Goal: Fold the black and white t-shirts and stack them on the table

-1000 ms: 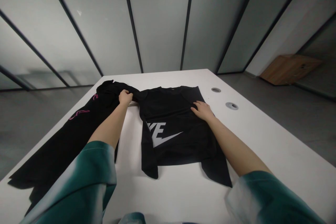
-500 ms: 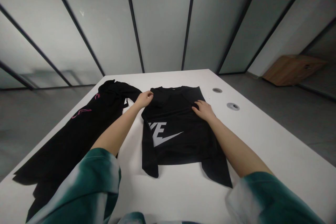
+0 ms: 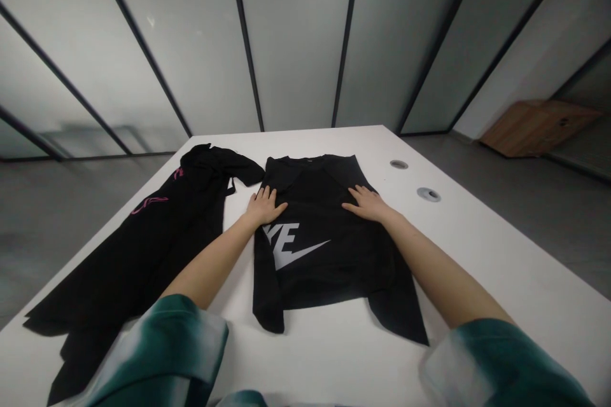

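A black long-sleeved sweatshirt (image 3: 329,273) with white lettering and a swoosh lies flat in front of me, its neckline toward the far edge. Both its sleeves point down toward me, one along each side, and the left one covers part of the lettering. My left hand (image 3: 265,205) rests on the garment's left side, fingers spread, just above the lettering. On the opposite side my right hand (image 3: 366,203) lies with fingers stretched out on the cloth. Neither hand grips the fabric.
Left of the sweatshirt lies a long black garment (image 3: 143,248) with pink markings, one sleeve reaching toward the sweatshirt. The white table (image 3: 334,356) has two round grommets (image 3: 428,194) on its right. Frosted glass panels (image 3: 296,38) stand behind; a wooden cabinet (image 3: 539,127) is at right.
My left hand has come down from near the shoulder toward me and now lies spread on the cloth. The right hand's fingers have straightened. The sweatshirt's upper part has shifted slightly left.
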A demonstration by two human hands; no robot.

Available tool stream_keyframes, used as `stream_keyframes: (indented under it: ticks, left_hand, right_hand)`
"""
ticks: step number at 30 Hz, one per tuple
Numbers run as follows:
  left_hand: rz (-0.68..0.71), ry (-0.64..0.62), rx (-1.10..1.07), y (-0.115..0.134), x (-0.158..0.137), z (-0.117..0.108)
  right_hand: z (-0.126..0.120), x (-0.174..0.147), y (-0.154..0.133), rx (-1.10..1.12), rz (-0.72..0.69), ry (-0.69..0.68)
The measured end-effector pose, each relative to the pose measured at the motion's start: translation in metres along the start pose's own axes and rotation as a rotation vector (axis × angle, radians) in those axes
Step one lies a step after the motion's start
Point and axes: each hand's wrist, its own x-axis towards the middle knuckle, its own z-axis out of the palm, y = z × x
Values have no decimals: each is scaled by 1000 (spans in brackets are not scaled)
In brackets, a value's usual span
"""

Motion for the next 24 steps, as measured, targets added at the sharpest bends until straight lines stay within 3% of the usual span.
stream_keyframes:
  ticks: [4,8,11,14,19,22,24]
  left_hand:
    - [5,104,-14,-10,19,-3]
    - [-25,307,33,7,19,-20]
    - [1,169,22,23,3,-30]
    - [80,39,44,24,-16,-30]
    - [179,5,26,-17,-30,-20]
    - [199,-16,22,-47,-32,-22]
    - [163,12,20,-58,-35,-28]
  right_hand:
    - [2,17,-4,-36,-59,95]
    - [-17,20,-21,-126,-10,258]
    - [-26,7,-36,-137,17,206]
    - [-19,-11,-42,-113,4,102]
    - [2,-24,-15,-60,-115,126]
    - [-2,-22,6,-40,-183,203]
    - [-11,-22,13,-55,-124,243]
